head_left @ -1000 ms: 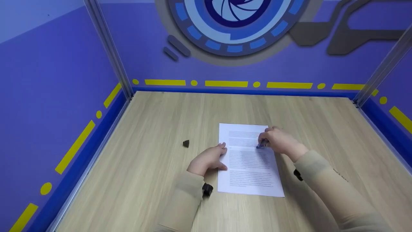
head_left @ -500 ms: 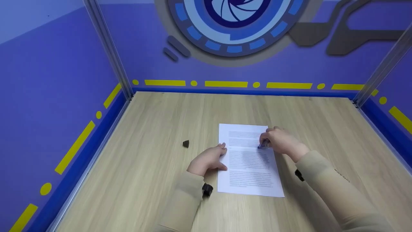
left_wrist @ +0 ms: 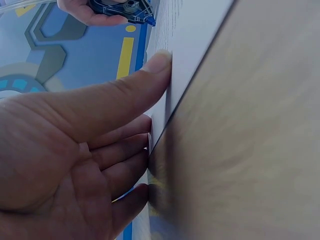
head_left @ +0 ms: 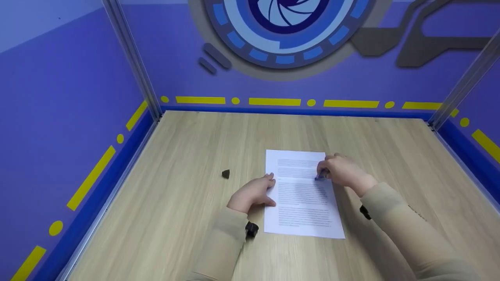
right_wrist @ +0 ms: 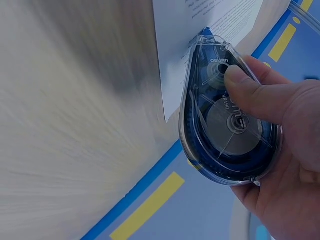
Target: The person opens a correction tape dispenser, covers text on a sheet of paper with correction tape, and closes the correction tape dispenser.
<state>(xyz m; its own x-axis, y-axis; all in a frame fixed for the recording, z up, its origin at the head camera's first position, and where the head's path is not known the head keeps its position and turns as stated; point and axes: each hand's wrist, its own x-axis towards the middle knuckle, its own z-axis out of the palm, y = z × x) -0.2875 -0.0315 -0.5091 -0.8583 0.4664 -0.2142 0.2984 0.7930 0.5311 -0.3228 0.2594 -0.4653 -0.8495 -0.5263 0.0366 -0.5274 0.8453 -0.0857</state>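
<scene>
A printed sheet of paper (head_left: 300,218) lies on the wooden table. My right hand (head_left: 345,171) pinches a correction tape dispenser (right_wrist: 230,135), a clear teardrop case with blue parts and reels inside. Its blue tip (right_wrist: 206,32) meets the paper near the right ends of the text lines; in the head view most of the case is hidden by the fingers. On the sheet's left edge rests my left hand (head_left: 253,192), thumb and fingertips pressing the paper with the fingers spread. The left wrist view shows the left thumb (left_wrist: 125,92) on the margin.
A small dark cap-like piece (head_left: 225,174) lies on the table (head_left: 187,156) to the left of the paper. Blue-purple panels (head_left: 175,70) with metal corner posts (head_left: 134,54) stand around the table's back and sides.
My right hand has slid slightly to the right along the text, carrying the correction tape dispenser with it. The left hand and the paper have stayed in place.
</scene>
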